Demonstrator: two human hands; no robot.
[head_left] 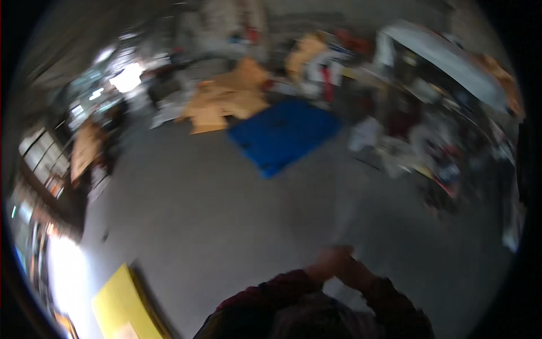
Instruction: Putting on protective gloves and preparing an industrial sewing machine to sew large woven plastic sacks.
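Note:
My left hand [328, 264] and my right hand [357, 274] meet in front of my body at the lower middle, above the grey floor [226, 214]. They touch or overlap at the fingers. Motion blur smears the fingers, so whether anything is between them does not show. Both forearms wear dark reddish sleeves. A pale, whitish patch [343, 291] shows just below the hands, too blurred to name.
A blue sheet [285, 134] lies on the floor ahead, beside flattened brown cardboard [228, 101]. Blurred clutter and plastic bags [395, 152] spread along the right. A yellow board or block [125, 305] lies at the lower left, near a bright doorway [66, 271].

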